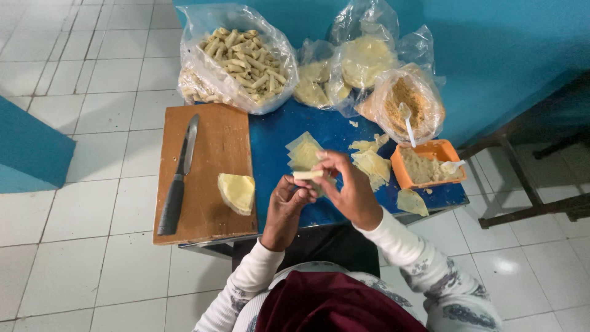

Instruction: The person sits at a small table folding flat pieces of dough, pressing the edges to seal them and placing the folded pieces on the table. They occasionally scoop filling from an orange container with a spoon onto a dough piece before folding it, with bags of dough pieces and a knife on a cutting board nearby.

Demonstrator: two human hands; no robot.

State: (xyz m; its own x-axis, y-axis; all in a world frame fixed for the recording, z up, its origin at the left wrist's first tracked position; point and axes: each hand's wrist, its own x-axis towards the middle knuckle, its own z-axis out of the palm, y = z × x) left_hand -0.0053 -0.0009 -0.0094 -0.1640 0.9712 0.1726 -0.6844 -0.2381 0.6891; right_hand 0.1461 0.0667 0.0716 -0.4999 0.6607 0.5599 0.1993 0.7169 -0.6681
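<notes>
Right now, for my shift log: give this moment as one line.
hands: left and right both hold pale roll | knife on wooden board | orange tub right

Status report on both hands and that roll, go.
Left hand and right hand both pinch the pale roll above the blue table. Wrapper sheets beneath. Nothing in the way.

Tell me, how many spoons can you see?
2. One white spoon stands in the bag of crumbs; another white spoon rests in the orange tub. More could hide inside the bags.
</notes>
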